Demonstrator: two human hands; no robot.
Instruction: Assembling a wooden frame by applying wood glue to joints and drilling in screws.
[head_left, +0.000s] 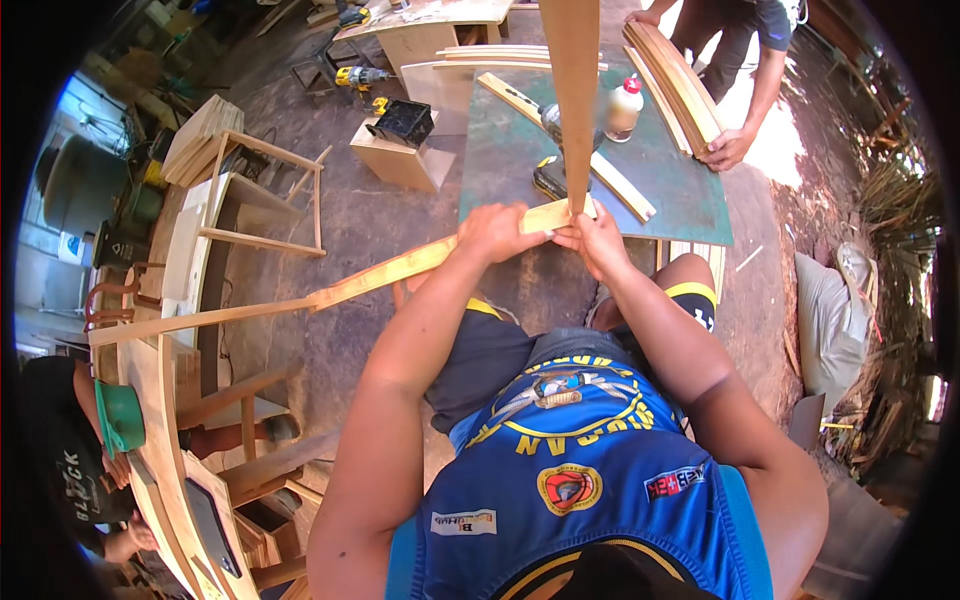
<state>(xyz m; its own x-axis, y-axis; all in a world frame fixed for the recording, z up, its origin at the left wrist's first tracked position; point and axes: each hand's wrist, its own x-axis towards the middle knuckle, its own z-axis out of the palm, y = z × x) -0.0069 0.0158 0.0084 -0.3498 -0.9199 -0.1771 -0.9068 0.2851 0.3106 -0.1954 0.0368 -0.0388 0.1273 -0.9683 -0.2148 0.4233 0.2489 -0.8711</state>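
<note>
My left hand (490, 232) is wrapped over a long pale wooden strip (385, 272) that runs off to the left. My right hand (597, 242) is closed on the strip's right end, its fingers pressed at the corner. There a tall wooden board (577, 100) meets the strip and rises toward the top of the view. How the two pieces are fixed together is hidden by my fingers. Just beyond my hands, a cordless drill (550, 176) rests on the green tabletop (690, 215), partly behind the board.
On the green table stand a glue bottle (624, 108) and a short slat (622, 188). A co-worker's hand (728, 149) holds stacked boards (680, 85) at its right edge. A black crate (404, 124) sits on a wooden box. Another person (85, 470) is at the left beside a bench.
</note>
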